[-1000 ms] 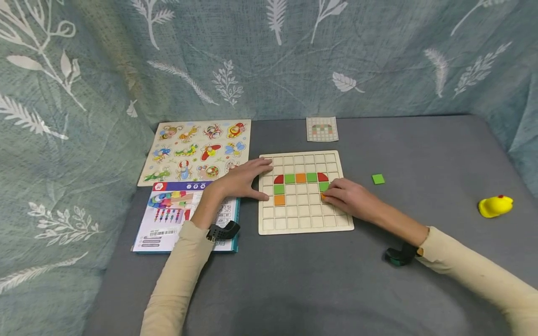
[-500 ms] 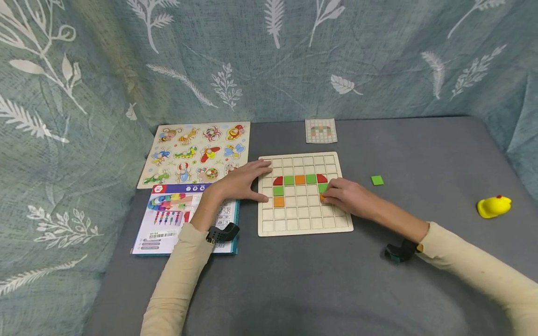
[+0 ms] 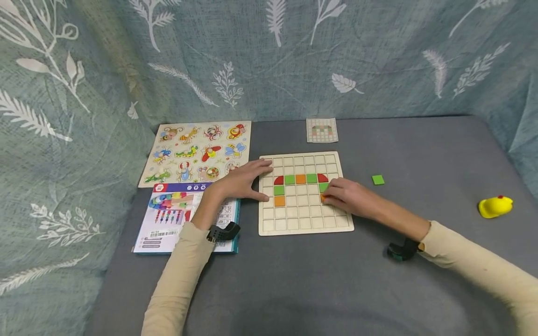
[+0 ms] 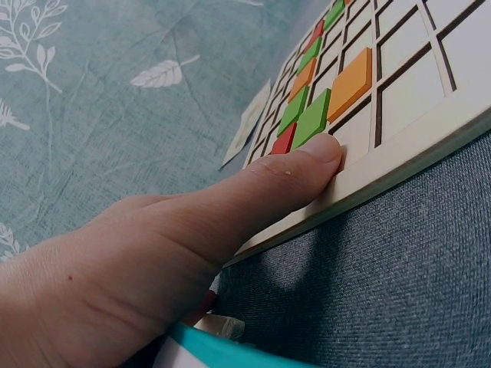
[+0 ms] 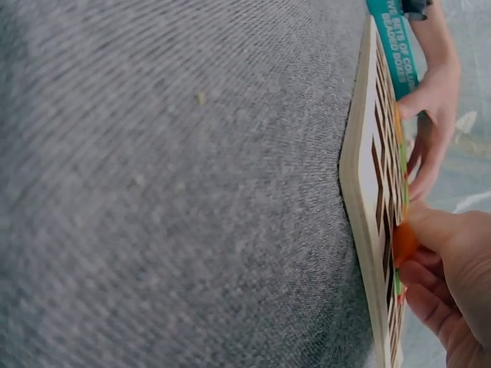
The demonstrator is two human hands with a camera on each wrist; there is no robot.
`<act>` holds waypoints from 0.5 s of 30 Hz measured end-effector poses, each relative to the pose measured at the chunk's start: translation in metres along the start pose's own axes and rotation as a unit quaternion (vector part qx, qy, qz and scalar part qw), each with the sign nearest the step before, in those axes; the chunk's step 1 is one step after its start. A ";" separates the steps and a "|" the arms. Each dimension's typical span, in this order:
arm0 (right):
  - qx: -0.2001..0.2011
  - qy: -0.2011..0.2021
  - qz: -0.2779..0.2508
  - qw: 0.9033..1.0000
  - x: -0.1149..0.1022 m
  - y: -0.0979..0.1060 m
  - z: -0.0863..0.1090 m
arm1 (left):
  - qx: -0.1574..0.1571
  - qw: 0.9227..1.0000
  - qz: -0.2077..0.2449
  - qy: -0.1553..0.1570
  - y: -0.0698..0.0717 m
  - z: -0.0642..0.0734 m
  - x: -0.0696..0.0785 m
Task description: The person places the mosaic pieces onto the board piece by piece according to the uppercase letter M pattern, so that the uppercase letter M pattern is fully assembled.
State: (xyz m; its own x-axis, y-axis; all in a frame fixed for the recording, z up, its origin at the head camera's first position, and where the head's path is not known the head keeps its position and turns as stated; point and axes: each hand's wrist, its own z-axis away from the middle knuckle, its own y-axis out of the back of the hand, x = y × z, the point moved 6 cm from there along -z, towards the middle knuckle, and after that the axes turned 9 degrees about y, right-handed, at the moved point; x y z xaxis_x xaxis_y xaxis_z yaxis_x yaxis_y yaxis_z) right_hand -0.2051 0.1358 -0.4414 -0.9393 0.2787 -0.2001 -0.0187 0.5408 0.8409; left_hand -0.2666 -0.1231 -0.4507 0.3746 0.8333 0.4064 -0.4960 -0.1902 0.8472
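A pale wooden grid board (image 3: 298, 225) lies on the table in the head view. Red corner tiles and green and orange square tiles form an arch in its cells. My right hand (image 3: 355, 198) pinches an orange tile (image 5: 403, 242) between thumb and fingers at the board's right side, just below a green tile (image 3: 323, 186). Fingers cover most of that orange tile in the head view. My left hand (image 3: 241, 181) rests with spread fingers on the board's left edge. Its thumb (image 4: 311, 157) touches the rim near a green tile (image 4: 313, 119) in the left wrist view.
Behind the board lies a small pattern card (image 3: 322, 130). A loose green tile (image 3: 378, 179) and a yellow toy duck (image 3: 495, 206) are to the right. An insect puzzle board (image 3: 197, 161) and a bead-toy box (image 3: 168, 233) sit at left, the box under my left forearm.
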 end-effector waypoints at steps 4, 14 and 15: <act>-0.010 0.003 0.004 1.000 -0.002 -0.001 0.000 | -0.005 1.000 -0.003 0.002 -0.002 0.000 -0.001; -0.019 0.004 0.003 1.000 0.000 -0.003 0.000 | 0.004 1.000 -0.002 0.002 0.000 -0.001 -0.001; -0.020 0.004 0.002 1.000 0.000 -0.003 0.001 | 0.004 1.000 -0.002 0.003 -0.001 0.000 -0.001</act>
State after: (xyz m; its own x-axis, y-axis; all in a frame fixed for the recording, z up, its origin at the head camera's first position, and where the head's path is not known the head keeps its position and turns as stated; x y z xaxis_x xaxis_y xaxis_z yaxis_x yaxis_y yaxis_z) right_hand -0.2048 0.1347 -0.4443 -0.9418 0.2749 -0.1933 -0.0285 0.5078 0.8610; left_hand -0.2668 -0.1239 -0.4522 0.3712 0.8375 0.4010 -0.4882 -0.1913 0.8515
